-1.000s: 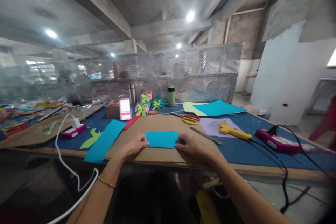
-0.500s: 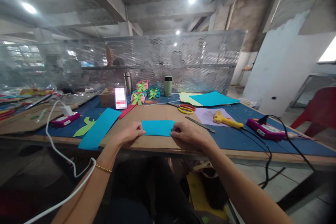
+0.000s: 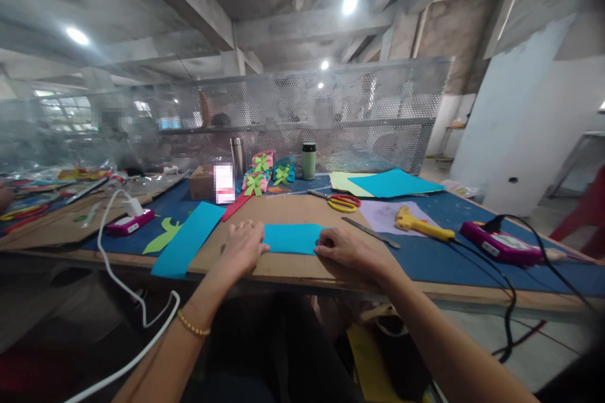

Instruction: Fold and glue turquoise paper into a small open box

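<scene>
A blue rectangular sheet (image 3: 293, 238) lies on the brown cardboard (image 3: 278, 209) in front of me. At its left end is my left hand (image 3: 244, 245), thumb and fingers closed on the edge. My right hand (image 3: 336, 247) pinches the right end with curled fingers. Left of the cardboard, a longer blue strip (image 3: 189, 240) lies slanted beside a green leaf-shaped cutout (image 3: 163, 236). Scissors with red and yellow handles (image 3: 344, 203) rest beyond the sheet, and a dark metal blade (image 3: 371, 232) lies to the right of it.
A yellow glue gun (image 3: 423, 225) sits on purple paper, near a magenta power box (image 3: 498, 244) with a black cable. At the back stand a green bottle (image 3: 309, 162), a steel flask (image 3: 237, 157) and bow-topped pieces (image 3: 256, 183). A white cable (image 3: 101, 233) hangs at left.
The view has shifted slightly, so the table appears lower and farther right. My left hand has turned flatter, with more of its back showing; my right hand keeps its pinch.
</scene>
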The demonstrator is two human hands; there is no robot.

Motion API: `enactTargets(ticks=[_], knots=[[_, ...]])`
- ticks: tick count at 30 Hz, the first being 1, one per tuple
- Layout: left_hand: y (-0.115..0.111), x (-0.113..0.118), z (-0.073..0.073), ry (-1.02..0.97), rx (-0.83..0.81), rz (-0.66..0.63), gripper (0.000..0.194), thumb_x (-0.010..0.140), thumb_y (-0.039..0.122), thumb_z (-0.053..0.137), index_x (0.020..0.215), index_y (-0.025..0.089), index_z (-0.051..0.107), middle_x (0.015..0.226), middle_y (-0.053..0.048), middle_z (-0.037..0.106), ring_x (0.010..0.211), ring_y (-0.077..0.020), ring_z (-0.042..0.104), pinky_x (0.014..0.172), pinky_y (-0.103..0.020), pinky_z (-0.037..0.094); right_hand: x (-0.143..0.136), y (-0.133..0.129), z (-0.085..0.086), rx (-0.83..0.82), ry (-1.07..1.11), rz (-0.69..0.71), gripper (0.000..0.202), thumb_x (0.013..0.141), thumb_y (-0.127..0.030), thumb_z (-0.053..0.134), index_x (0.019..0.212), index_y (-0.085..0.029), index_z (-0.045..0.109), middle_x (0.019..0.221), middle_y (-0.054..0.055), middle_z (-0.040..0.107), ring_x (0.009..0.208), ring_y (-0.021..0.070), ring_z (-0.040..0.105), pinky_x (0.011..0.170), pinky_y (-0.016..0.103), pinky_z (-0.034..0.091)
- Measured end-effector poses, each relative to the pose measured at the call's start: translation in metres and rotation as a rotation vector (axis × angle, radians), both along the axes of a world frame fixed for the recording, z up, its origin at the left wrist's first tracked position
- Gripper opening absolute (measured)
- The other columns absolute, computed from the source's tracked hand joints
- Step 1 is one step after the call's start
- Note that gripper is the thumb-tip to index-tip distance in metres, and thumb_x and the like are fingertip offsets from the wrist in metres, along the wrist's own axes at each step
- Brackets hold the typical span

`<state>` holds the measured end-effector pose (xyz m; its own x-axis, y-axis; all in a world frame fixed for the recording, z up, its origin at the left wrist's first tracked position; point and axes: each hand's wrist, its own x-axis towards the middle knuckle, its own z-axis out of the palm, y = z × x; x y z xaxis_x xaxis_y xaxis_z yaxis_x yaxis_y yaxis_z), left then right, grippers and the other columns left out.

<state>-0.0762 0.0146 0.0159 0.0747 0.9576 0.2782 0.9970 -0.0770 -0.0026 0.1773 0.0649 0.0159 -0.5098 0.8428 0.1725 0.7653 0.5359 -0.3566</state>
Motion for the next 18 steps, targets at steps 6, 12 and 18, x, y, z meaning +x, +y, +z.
enactTargets(ticks=[6, 12, 18], knots=[[-0.002, 0.031, -0.026, 0.270, 0.206, -0.185, 0.026, 0.091, 0.004, 0.041, 0.102, 0.015, 0.061, 0.107, -0.014, 0.065, 0.098, -0.0275, 0.059, 0.085, -0.041, 0.041, 0.001, 0.002, -0.003, 0.001, 0.014, -0.014, 0.016, 0.082, -0.029, 0.057, 0.079, -0.017, 0.068, 0.078, 0.005, 0.069, 0.069, 0.0156, 0.058, 0.061, 0.025, 0.034], [-0.015, 0.042, -0.042, 0.260, 0.316, -0.122, 0.030, 0.090, 0.002, 0.042, 0.103, 0.016, 0.066, 0.098, -0.013, 0.066, 0.092, -0.0254, 0.063, 0.082, -0.039, 0.047, 0.003, 0.002, -0.002, 0.016, 0.008, -0.011, 0.016, 0.082, -0.029, 0.057, 0.078, -0.017, 0.067, 0.077, 0.004, 0.069, 0.068, 0.0156, 0.056, 0.060, 0.026, 0.033], [-0.037, 0.054, -0.039, 0.128, 0.276, -0.074, 0.050, 0.089, 0.056, 0.055, 0.130, 0.028, 0.062, 0.108, -0.017, 0.066, 0.099, -0.0326, 0.062, 0.086, -0.044, 0.048, 0.002, -0.001, 0.000, 0.006, 0.011, -0.006, 0.017, 0.083, -0.029, 0.057, 0.078, -0.016, 0.067, 0.078, 0.005, 0.069, 0.069, 0.0152, 0.056, 0.060, 0.025, 0.033]])
